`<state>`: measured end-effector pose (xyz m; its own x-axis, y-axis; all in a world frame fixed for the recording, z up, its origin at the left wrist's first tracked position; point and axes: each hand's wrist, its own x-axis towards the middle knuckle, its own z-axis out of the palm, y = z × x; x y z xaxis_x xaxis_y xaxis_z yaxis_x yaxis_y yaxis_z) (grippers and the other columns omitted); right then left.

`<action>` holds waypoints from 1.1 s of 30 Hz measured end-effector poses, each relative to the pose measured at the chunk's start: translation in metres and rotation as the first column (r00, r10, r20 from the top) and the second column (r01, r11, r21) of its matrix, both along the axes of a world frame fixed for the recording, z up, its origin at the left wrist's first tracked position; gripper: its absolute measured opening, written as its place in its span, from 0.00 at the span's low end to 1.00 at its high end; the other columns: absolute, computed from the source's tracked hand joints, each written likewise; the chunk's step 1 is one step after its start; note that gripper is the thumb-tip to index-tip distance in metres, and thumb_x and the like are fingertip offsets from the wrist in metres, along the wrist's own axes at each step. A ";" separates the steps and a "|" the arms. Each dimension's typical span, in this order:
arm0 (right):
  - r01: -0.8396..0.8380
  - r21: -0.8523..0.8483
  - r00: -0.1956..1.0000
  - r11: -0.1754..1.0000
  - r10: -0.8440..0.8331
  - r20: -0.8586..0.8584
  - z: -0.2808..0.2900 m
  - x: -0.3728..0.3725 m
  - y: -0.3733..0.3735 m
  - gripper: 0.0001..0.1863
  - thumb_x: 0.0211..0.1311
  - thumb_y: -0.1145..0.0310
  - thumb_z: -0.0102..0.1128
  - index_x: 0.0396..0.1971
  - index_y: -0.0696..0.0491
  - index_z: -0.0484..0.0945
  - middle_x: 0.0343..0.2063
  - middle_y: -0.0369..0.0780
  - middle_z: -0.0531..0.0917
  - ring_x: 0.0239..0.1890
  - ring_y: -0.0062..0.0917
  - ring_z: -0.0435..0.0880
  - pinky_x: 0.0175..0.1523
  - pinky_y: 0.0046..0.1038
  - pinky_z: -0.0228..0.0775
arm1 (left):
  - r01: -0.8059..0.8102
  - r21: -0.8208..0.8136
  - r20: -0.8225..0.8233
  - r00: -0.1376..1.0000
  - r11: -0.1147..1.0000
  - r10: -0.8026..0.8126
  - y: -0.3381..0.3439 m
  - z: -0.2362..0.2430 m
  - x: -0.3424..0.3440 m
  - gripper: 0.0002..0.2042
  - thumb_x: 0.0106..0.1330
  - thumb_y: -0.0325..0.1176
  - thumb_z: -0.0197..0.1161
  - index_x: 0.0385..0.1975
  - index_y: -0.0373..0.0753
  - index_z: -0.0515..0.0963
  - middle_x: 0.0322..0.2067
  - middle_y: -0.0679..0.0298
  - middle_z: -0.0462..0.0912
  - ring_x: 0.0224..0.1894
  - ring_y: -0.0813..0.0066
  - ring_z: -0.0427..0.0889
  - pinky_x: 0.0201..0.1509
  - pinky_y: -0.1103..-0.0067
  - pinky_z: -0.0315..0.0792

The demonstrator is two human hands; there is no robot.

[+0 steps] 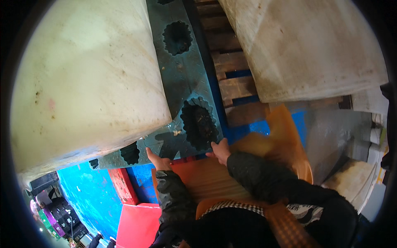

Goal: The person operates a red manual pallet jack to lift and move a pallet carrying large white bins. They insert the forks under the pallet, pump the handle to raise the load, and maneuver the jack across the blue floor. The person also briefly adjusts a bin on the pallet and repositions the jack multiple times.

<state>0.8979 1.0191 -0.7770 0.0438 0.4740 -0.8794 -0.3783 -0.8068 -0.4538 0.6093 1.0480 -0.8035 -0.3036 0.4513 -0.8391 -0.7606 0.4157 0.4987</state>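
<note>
A dark teal plastic pallet (178,78) with scalloped holes runs away from me, its near edge at my hands. My left hand (160,161) grips that edge, thumb on top and fingers hidden beneath. A little to the right, my right hand (221,151) holds the same edge next to a large scalloped hole, its fingers curled at the rim. Over the left part of the pallet sits a big cream-coloured bulky block (91,82) with dark specks. Below my hands hangs an orange apron (206,177), part of it flared out to the right and blurred.
To the right, slatted wooden pallets (237,86) lie under another stained cream block (310,45). Blue-painted floor (89,190) and a red beam (123,186) show at the left, above a red panel (138,223). Dark crates (62,213) stand at the lower left.
</note>
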 end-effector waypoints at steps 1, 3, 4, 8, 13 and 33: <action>0.004 -0.039 1.000 0.999 -0.004 0.007 -0.001 -0.002 0.000 0.29 0.77 0.71 0.51 0.67 0.64 0.48 0.61 0.55 0.67 0.37 0.39 0.89 0.34 0.30 0.85 | -0.042 0.061 0.053 0.998 0.997 0.039 0.000 -0.003 -0.002 0.39 0.66 0.67 0.56 0.68 0.44 0.69 0.64 0.53 0.76 0.64 0.45 0.75 0.66 0.48 0.68; 0.021 -0.041 0.997 0.999 -0.024 -0.074 -0.005 -0.001 0.003 0.33 0.76 0.70 0.55 0.68 0.64 0.46 0.61 0.54 0.68 0.38 0.37 0.88 0.35 0.30 0.85 | -0.034 0.129 0.133 0.991 0.991 0.017 -0.002 -0.006 -0.004 0.37 0.67 0.65 0.58 0.67 0.44 0.71 0.63 0.51 0.77 0.63 0.45 0.76 0.66 0.50 0.72; 0.017 -0.035 0.997 0.999 -0.020 -0.072 -0.007 0.001 0.004 0.34 0.75 0.69 0.56 0.68 0.64 0.46 0.61 0.54 0.68 0.38 0.37 0.87 0.36 0.31 0.85 | 0.011 0.200 0.188 0.981 0.980 -0.050 -0.004 -0.003 -0.005 0.37 0.67 0.65 0.59 0.66 0.44 0.71 0.63 0.50 0.77 0.63 0.45 0.76 0.65 0.49 0.73; -0.015 -0.002 0.987 1.000 0.015 -0.158 -0.008 0.018 0.000 0.44 0.71 0.66 0.63 0.73 0.61 0.42 0.62 0.54 0.68 0.41 0.35 0.86 0.37 0.32 0.85 | 0.129 -0.197 -0.201 0.965 0.972 -0.169 -0.027 0.034 0.010 0.35 0.67 0.61 0.64 0.64 0.40 0.69 0.56 0.56 0.75 0.45 0.58 0.77 0.46 0.63 0.74; 0.001 -0.043 0.998 0.999 -0.003 -0.055 0.047 0.007 -0.019 0.42 0.70 0.66 0.64 0.75 0.60 0.49 0.55 0.53 0.78 0.42 0.34 0.87 0.37 0.34 0.84 | 0.425 -0.147 -0.562 0.707 0.893 -0.429 -0.029 0.142 0.026 0.29 0.73 0.46 0.64 0.67 0.39 0.66 0.57 0.59 0.72 0.49 0.65 0.76 0.45 0.70 0.75; -0.911 0.196 0.217 0.363 0.018 0.976 0.610 0.249 0.093 0.40 0.55 0.53 0.75 0.61 0.63 0.70 0.48 0.50 0.79 0.46 0.43 0.80 0.50 0.39 0.76 | 0.165 0.256 -0.468 0.883 0.953 -0.027 0.042 0.575 0.002 0.25 0.72 0.45 0.62 0.58 0.30 0.73 0.56 0.46 0.79 0.57 0.50 0.80 0.64 0.58 0.75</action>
